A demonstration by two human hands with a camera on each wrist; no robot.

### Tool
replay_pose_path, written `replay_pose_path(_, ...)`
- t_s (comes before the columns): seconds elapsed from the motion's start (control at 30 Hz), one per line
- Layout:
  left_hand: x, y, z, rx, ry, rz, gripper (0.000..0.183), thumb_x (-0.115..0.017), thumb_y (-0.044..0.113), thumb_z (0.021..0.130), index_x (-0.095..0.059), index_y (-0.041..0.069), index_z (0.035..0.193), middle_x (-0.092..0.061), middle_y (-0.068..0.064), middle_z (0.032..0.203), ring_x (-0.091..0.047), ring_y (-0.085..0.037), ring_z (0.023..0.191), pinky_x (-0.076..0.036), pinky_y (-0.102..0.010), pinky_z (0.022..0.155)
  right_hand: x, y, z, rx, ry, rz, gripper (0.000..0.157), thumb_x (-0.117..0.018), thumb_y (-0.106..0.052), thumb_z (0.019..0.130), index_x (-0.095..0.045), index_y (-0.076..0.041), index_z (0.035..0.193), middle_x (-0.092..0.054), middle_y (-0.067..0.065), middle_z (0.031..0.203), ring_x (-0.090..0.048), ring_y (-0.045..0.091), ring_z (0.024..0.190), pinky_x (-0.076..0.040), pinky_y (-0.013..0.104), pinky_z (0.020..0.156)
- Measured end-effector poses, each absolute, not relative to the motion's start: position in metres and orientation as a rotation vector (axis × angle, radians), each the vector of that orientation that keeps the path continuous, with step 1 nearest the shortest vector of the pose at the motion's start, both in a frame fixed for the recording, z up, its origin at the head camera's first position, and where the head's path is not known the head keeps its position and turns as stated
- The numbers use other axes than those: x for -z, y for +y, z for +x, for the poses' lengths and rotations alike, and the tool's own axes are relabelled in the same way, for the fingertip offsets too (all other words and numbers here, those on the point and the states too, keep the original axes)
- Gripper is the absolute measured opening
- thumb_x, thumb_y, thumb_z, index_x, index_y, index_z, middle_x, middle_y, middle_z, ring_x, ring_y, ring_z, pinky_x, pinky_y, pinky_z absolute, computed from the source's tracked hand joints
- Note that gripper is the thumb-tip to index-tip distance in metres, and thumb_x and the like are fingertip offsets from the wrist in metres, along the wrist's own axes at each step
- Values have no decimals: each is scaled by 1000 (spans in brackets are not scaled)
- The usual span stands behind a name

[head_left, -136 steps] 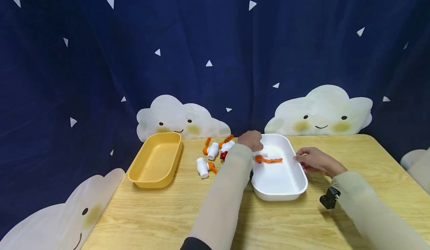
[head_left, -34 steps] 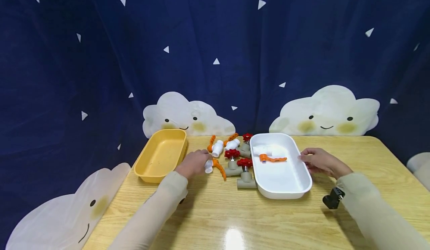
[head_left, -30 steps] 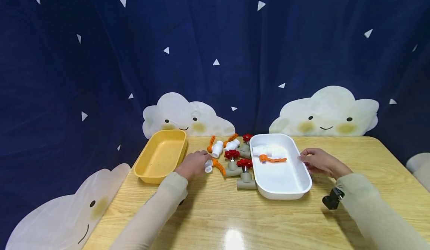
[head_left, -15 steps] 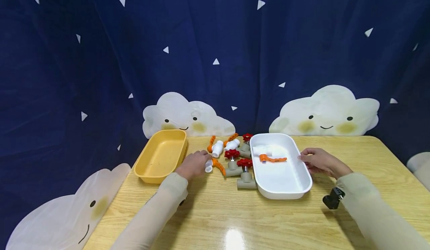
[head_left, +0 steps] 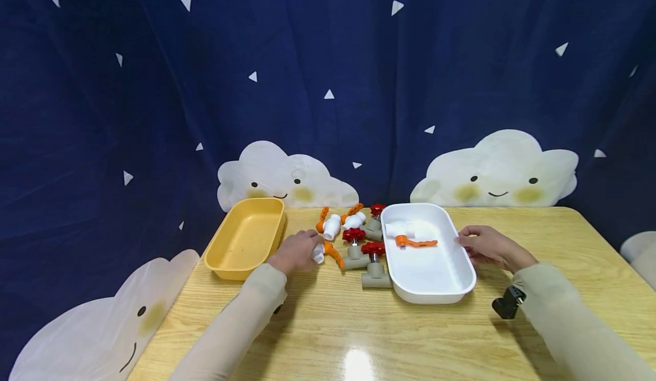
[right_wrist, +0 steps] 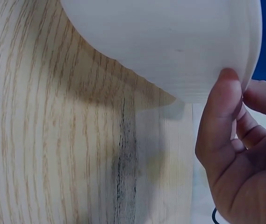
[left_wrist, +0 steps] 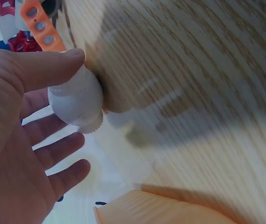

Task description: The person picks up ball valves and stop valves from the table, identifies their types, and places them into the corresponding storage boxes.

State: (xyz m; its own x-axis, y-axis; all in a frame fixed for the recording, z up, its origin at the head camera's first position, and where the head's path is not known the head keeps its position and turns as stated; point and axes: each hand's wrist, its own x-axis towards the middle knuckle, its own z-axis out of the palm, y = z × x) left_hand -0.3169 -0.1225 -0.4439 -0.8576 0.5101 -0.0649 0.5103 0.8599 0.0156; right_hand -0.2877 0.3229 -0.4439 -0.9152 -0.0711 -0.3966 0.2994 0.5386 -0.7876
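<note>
My left hand pinches a white plastic ball valve with an orange lever handle, between thumb and index finger. This valve lies on the table beside the yellow bin, and part of its body is hidden by the fingers in the head view. The right hand pinches the right rim of a white tray, thumb against the outer wall in the right wrist view. Inside the tray, near its left wall, rests another ball valve with an orange handle.
A yellow bin stands left of my left hand. Two more orange-handled ball valves lie behind it. Three grey stop valves with red handwheels stand against the tray's left side. A patterned dark blue curtain hangs behind the table.
Since the oldest frame, my left hand has moved from the white tray leftward to the ball valve by the yellow bin. Over the last second both hands stay nearly still.
</note>
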Motion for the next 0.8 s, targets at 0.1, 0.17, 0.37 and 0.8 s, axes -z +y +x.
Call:
replay_pose_path(0.1, 445, -124, -317, 104, 2957, 869, 57, -77, 26, 84, -58, 19, 137, -56, -5, 143, -55, -30, 128, -51, -47, 99, 444, 322, -288, 1344, 2392, 174, 32, -52, -25, 102, -51, 2, 121, -59, 1, 82, -57, 10, 68, -56, 25, 62)
replay_pose_path(0.17, 445, -124, -317, 189, 2951, 939, 56, -74, 25, 88, -55, 21, 141, -55, -2, 146, -53, -29, 131, -50, -47, 103, 445, 322, -288, 1349, 2391, 165, 32, -52, -24, 102, -51, 2, 120, -59, 1, 82, -57, 9, 68, -56, 25, 62)
replay_pose_path(0.37, 446, -125, -317, 324, 2933, 1151, 45, -64, 21, 95, -56, 22, 139, -57, 0, 144, -52, -27, 134, -45, -45, 110, 444, 322, -288, 1359, 2384, 162, 31, -52, -24, 102, -51, 2, 119, -59, 0, 82, -57, 9, 67, -56, 26, 62)
replay_pose_path(0.8, 446, -120, -315, 464, 2941, 1229, 35, -63, 19, 95, -63, 24, 130, -63, 0, 134, -62, -26, 117, -55, -41, 94, 442, 321, -287, 1312, 2408, 180, 32, -50, -24, 103, -51, 2, 121, -58, 2, 85, -57, 11, 70, -55, 25, 63)
